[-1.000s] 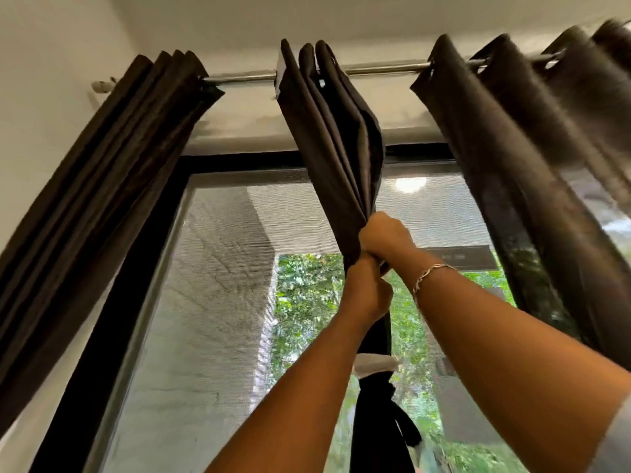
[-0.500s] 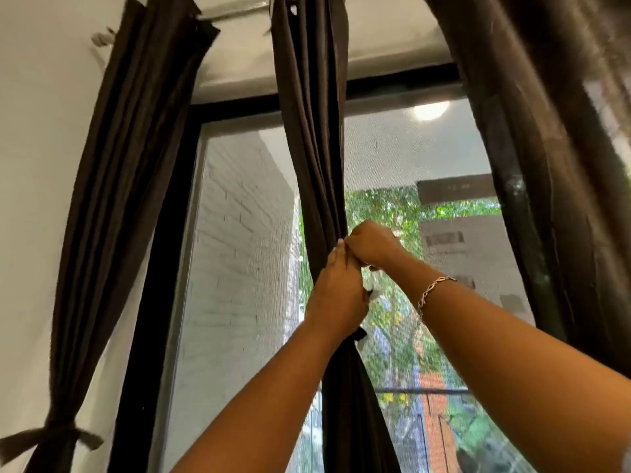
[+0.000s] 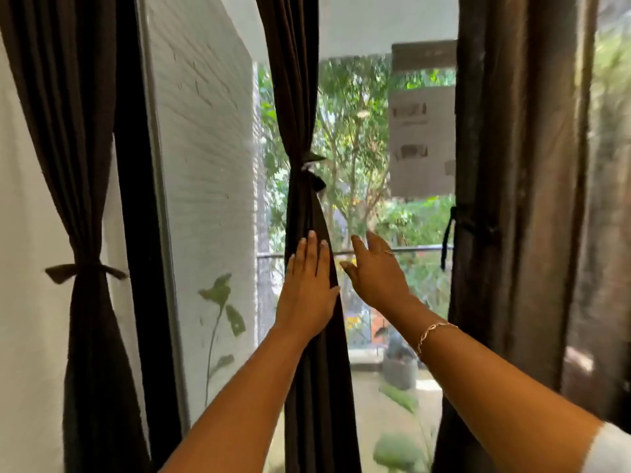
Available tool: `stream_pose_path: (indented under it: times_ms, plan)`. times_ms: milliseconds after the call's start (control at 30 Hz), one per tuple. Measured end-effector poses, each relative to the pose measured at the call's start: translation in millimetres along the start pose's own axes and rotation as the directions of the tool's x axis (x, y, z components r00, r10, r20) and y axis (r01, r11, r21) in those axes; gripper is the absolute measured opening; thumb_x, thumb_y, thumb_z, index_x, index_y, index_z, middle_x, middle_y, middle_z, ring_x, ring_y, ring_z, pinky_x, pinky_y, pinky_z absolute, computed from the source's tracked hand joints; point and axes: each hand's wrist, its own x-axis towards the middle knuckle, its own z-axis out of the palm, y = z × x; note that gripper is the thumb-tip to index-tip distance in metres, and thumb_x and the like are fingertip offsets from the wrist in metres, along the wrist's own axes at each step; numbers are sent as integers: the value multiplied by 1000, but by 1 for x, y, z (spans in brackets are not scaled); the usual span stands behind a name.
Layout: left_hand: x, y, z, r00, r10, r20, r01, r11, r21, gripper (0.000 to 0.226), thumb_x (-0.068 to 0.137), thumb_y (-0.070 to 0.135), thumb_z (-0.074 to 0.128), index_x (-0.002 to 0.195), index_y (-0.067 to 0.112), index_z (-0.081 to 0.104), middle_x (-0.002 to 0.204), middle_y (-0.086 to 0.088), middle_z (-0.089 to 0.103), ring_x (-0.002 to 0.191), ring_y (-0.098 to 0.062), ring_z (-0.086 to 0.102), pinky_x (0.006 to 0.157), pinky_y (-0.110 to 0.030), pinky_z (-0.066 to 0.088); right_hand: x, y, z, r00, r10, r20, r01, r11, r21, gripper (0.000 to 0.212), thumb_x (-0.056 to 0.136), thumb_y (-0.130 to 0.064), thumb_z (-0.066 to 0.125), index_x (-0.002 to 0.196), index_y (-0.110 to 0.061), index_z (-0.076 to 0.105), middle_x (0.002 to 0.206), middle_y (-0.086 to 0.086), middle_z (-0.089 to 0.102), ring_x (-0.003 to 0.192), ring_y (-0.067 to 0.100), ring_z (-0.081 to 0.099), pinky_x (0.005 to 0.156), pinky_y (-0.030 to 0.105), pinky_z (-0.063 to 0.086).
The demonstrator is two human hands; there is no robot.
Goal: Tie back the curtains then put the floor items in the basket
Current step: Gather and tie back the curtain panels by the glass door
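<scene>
Against the window (image 3: 358, 131), our hands have left the knot (image 3: 311, 167) on the centre curtain (image 3: 293, 97) (tied, it seems): left hand (image 3: 307, 288) flat on the cloth, right hand (image 3: 375, 274) spread alongside, right-edge curtain (image 3: 512, 165) likely next.

Dark brown left curtain (image 3: 85, 199) cinched low with a bow. Middle curtain (image 3: 300, 97) knotted higher up. Right curtain (image 3: 512, 199) hanging straight, dark tie (image 3: 447, 233) dangling at inner edge.
</scene>
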Motion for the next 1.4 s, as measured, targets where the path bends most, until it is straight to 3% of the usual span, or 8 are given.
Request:
stream_pose_path:
  times_ms: [300,533,867,1167,1400]
  plan:
    - [-110,42,32,977,23,210,-29,999,22,77,97,44,32,145,1,-10,153,-20,-18,144,-31,-13,118,-39,0,-143,2,29,978,43,202,-25,996,-87,65,97,-40,35,148,-12,5,155,22,2,144,33,2,117,39,2]
    - [-142,98,33,952,101,289,-58,987,-152,74,97,43,32,146,4,-7,154,-18,-17,144,-30,-14,117,-38,-4,-201,40,5,962,121,246,-92,988,-126,64,98,-39,34,148,-12,7,156,19,1,144,32,1,117,40,1]
    - [-106,210,66,961,147,232,-102,975,-198,78,95,44,37,147,5,-6,155,-16,-16,144,-27,-12,118,-34,-5,-226,168,-46,954,210,214,-179,971,-156,68,96,-47,34,149,-15,6,157,15,-1,145,28,-4,117,36,-2]
    - [-65,324,84,955,209,209,-170,967,-187,78,94,52,29,147,6,-6,155,-15,-16,144,-27,-12,117,-35,-6,-239,302,-94,923,339,182,-293,926,-240,71,94,-53,31,149,-15,6,156,17,-1,145,30,-2,117,38,3]
    - [-21,345,68,972,210,110,-202,976,-79,79,94,54,29,147,4,-3,155,-18,-13,144,-30,-10,117,-38,-4,-200,331,-133,956,281,80,-259,942,-213,70,95,-51,32,148,-13,9,156,18,4,145,31,1,117,39,3]
